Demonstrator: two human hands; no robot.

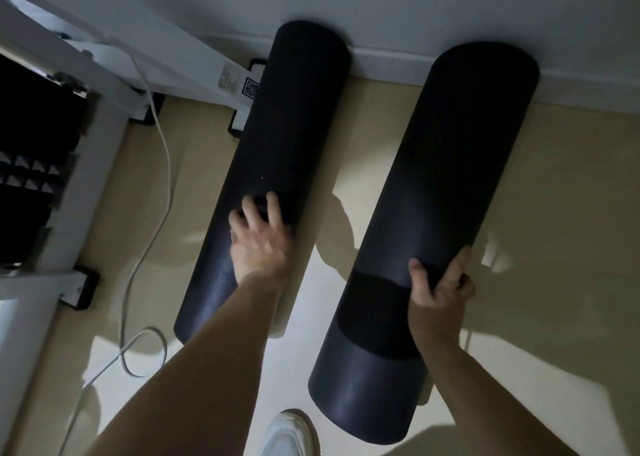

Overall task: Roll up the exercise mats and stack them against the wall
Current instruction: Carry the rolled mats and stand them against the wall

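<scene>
Two dark rolled mats lie apart, side by side, their far ends against the wall (381, 1) at the skirting. Whether they lean or lie flat on the floor (194, 164) cannot be told. The left mat (284, 119) runs from the skirting down toward the lower left. The right mat (443, 178) is nearer and reaches almost to the bottom edge. A darker band crosses the right mat's lower part.

The left hand (259, 237) rests on the left mat past its middle, fingers spread and pressing on the curved surface. The right hand (440, 289) grips the right mat at its right side, thumb on the front and fingers curled round the edge.

A white shoe (291, 435) shows on the floor between the forearms. A white cable (166, 164) trails and loops over the floor left of the left mat. Beyond it stands a white frame (173, 50) with black feet, a coded label (251, 88) on its foot beside the left mat's far end.
</scene>
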